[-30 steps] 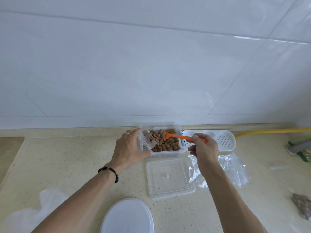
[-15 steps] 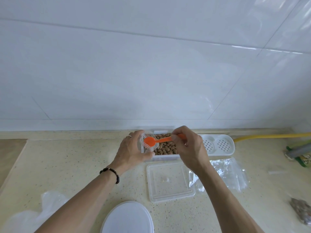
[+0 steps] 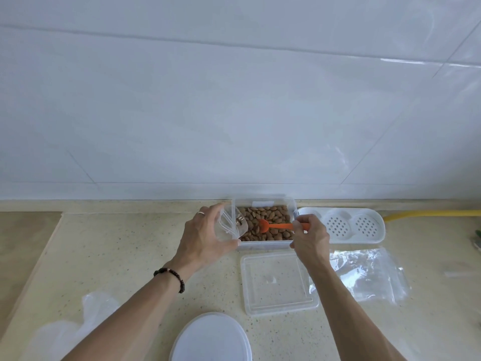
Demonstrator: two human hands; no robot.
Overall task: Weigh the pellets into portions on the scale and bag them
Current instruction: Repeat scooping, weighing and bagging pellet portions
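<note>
Nearest, a white round lid (image 3: 211, 337) lies on the counter (image 3: 117, 256); beyond it a clear square lid (image 3: 278, 282). The left hand (image 3: 205, 238) grips a small clear bag (image 3: 231, 225), seemingly holding a few pellets. The right hand (image 3: 309, 237) pinches an orange spoon (image 3: 282, 226), its bowl among the pellets (image 3: 270, 220) in the clear container (image 3: 265, 244) at the wall
</note>
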